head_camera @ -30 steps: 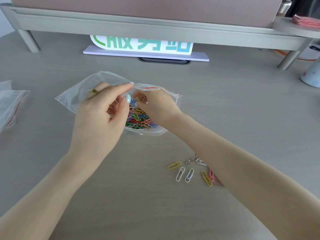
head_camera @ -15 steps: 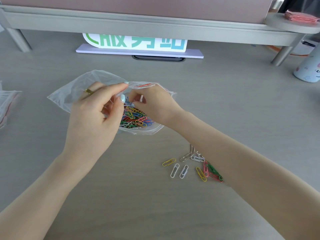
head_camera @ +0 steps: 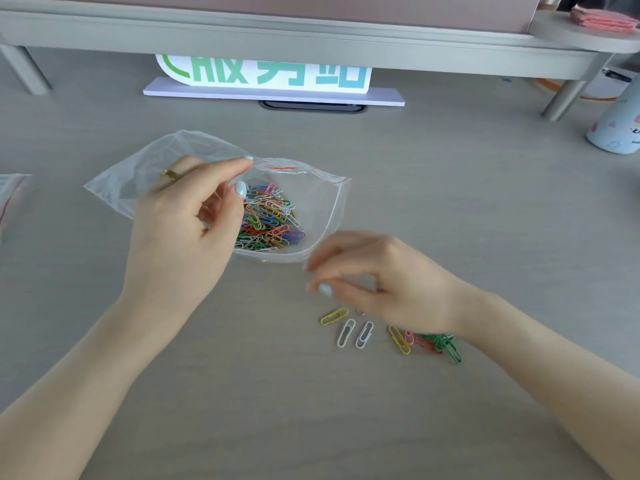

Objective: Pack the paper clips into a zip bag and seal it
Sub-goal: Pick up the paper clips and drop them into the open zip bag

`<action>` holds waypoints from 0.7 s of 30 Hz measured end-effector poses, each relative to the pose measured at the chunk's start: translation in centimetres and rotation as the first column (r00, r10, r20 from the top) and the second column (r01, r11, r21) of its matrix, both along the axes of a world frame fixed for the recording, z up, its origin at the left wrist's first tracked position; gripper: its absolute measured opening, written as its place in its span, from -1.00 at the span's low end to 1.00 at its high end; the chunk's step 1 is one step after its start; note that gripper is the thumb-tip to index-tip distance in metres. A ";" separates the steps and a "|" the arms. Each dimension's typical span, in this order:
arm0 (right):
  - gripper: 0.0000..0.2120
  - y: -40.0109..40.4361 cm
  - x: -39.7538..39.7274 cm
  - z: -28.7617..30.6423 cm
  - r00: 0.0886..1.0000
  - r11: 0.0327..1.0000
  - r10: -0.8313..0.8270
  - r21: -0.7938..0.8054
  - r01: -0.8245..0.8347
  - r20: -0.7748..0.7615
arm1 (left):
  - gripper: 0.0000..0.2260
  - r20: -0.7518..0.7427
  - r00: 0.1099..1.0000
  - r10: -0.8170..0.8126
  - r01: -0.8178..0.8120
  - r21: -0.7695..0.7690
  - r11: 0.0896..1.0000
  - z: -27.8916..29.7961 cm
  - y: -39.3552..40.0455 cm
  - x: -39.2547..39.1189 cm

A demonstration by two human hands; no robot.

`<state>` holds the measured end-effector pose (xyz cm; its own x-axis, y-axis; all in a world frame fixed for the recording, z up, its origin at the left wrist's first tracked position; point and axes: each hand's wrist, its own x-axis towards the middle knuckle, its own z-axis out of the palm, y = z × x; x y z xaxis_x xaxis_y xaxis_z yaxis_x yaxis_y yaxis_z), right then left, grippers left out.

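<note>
Coloured wire paper clips [head_camera: 268,220] fill the clear zip bag [head_camera: 311,202] your left hand [head_camera: 183,233] pinches open; loose clips [head_camera: 398,336] lie nearer you beneath your blurred, loosely curled right hand [head_camera: 377,278] on the grey desk [head_camera: 450,202].

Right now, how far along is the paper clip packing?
Mostly done: a big heap of clips already lies in the zip bag. The left hand holds the bag's mouth open while the right hand hovers above the loose clips on the table. Those, then sealing, remain.
</note>
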<state>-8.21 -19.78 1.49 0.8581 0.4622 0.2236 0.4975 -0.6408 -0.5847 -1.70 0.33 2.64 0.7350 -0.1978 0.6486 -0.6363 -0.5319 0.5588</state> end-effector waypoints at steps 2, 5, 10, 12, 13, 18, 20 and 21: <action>-0.78 -1.1 -1.8 -0.8 1.000 0.991 0.028 -0.133 -0.026 0.013 | -0.76 0.003 1.000 -0.007 0.007 -0.004 1.000 -0.1 0.0 0.0; -0.64 -1.9 -3.5 -1.7 0.998 0.946 0.056 -0.317 -0.065 -0.035 | -0.76 0.009 1.000 -0.011 0.011 0.002 1.000 -0.3 -0.1 0.0; -0.61 -2.1 -4.9 -2.1 0.997 0.882 0.074 -0.466 -0.074 -0.019 | -0.76 0.006 1.000 -0.023 0.023 0.011 1.000 -0.5 -0.3 -0.1; -0.59 -2.4 -5.4 -2.1 0.998 0.851 0.066 -0.522 -0.047 0.018 | -0.76 0.003 1.000 -0.031 0.031 0.014 0.999 -0.6 -0.3 -0.1; -0.59 -2.8 -5.6 -2.1 0.998 0.839 0.052 -0.544 -0.025 0.036 | -0.76 -0.002 0.999 -0.033 0.033 0.013 0.999 -0.6 -0.3 0.0; -0.55 -5.1 -6.6 -2.2 0.998 0.856 -0.055 -0.513 0.070 0.044 | -0.76 -0.011 0.999 -0.036 0.036 0.023 0.999 -0.9 -0.3 0.1; -0.42 -6.0 -6.9 -2.3 0.994 0.877 -0.113 -0.469 0.103 0.008 | -0.76 -0.015 0.999 -0.032 0.032 0.021 0.999 -0.9 -0.3 0.0; -0.31 -6.5 -7.1 -2.3 0.989 0.875 -0.145 -0.467 0.127 -0.003 | -0.76 -0.016 0.999 -0.030 0.031 0.022 0.999 -0.9 -0.4 0.0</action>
<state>-15.33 -26.26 -0.80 0.9234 0.3833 -0.0207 0.3698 -0.9028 -0.2198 -1.70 -0.04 1.77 0.7387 -0.2346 0.6319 -0.6435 -0.5247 0.5573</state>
